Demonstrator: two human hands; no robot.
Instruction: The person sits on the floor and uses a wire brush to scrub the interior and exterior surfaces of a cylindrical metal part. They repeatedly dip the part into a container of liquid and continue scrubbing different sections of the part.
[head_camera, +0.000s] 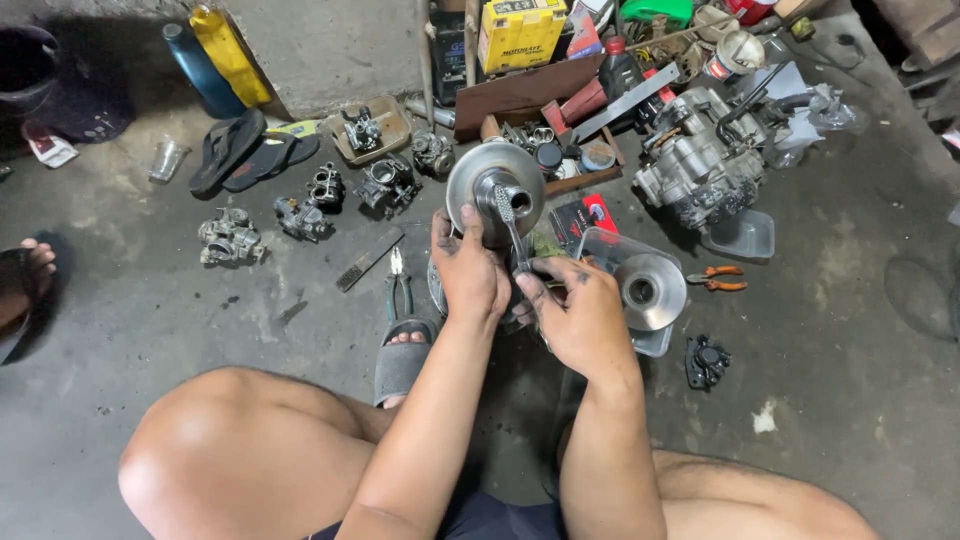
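Observation:
A round metal pulley disc (480, 168) with a hollow centre hub stands on edge on the concrete floor in front of me. My left hand (468, 268) grips its lower edge, thumb up against the disc face. My right hand (572, 310) pinches a thin metal file (508, 222) whose rough tip rests at the hub opening. A second metal pulley disc (650, 290) lies in a clear plastic tray (600, 245) just right of my right hand.
Several carburettors (300, 218) lie at the left, with pliers (400, 290) and a flat file (368, 258) near my sandalled foot (402, 355). An engine block (700, 160), orange-handled pliers (718, 278), a black bracket (706, 362), flip-flops (240, 150) and boxes ring the spot. Another person's foot (30, 265) shows far left.

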